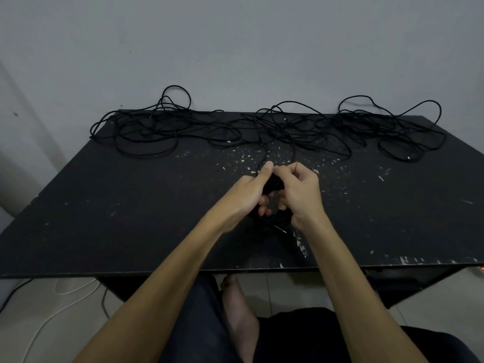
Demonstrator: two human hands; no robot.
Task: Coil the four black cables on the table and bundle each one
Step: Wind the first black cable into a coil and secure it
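Gripping a coiled black cable (273,186) between both hands.

Both hands meet over the middle of a scuffed black rectangular table (131,218), its top speckled with pale flecks. The left hand (248,195) and the right hand (301,195) grip a small coil of thin black cable (273,183) between them, fingers curled round its loops. A strand of that cable runs from the coil toward the far edge. There, loose tangles of black cable lie in a row: one at far left (146,129), one at far centre (282,127), one at far right (392,129). Some loops rise against the grey wall (235,48). Below the near edge, a bare foot (241,323) rests on pale floor tiles (65,305).
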